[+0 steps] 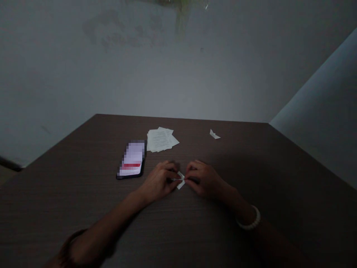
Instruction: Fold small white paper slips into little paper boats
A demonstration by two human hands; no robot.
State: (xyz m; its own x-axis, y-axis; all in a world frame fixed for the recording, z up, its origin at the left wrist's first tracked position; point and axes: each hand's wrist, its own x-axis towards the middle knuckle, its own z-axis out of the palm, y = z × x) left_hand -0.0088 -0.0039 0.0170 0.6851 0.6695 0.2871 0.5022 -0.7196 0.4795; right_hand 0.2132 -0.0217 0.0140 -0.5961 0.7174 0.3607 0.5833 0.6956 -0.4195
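At the centre-left of the frame, a black slab-shaped smartphone with a lit screen [132, 159] is laid on a dark brown, wood-grained table [83, 201]; its display is blurred by pixelation. Just right of it, in the lower middle, the left hand [160, 179] is held with fingers bent, and one edge of a small white folded paper piece [181, 184] is pinched between thumb and fingertips. Above this hand, a loose stack of white printed paper sheets [159, 140] is fanned out. The folded piece is kept at the lower centre, between both hands, and its right end is gripped by the closed fingertips of the right hand [205, 178]. Farther right and higher, a small white boat-shaped folded paper [214, 134] is set apart. At the lower right, a pale beaded bracelet [254, 222] is worn on the right wrist.
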